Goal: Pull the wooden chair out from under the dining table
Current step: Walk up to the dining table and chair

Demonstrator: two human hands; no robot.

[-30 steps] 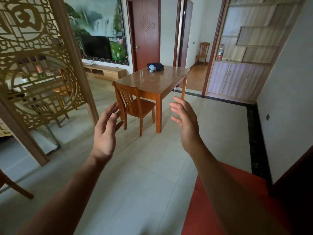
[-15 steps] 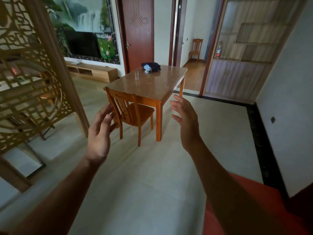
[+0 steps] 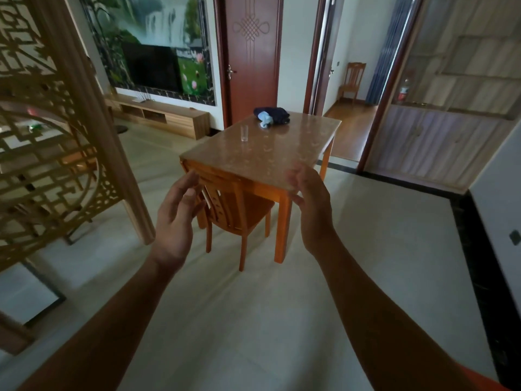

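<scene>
Reaching forward, both bare hands are held up in the air, and nothing is held in either one. The left hand [image 3: 176, 218] is open, with its fingers spread and loosely bent. The right hand [image 3: 308, 204] is open too, with its palm turned inward. The orange-brown wooden chair with a slatted back [image 3: 235, 210] stands straight ahead, beyond both hands, and is not touched yet. Its seat is tucked partly under the near left corner of the brown wooden dining worktop with a shiny top [image 3: 267, 148]. The top rail of the chair back sits just under the worktop's edge and runs from left to right. The back is turned toward the person, so the chair must be pulled straight back, away from the worktop. In the view, the left hand is seen right beside the chair back, so it looks like the nearer one. The right hand is seen in front of the worktop's corner and its leg instead. The top rail is probably the best place for a grip.
</scene>
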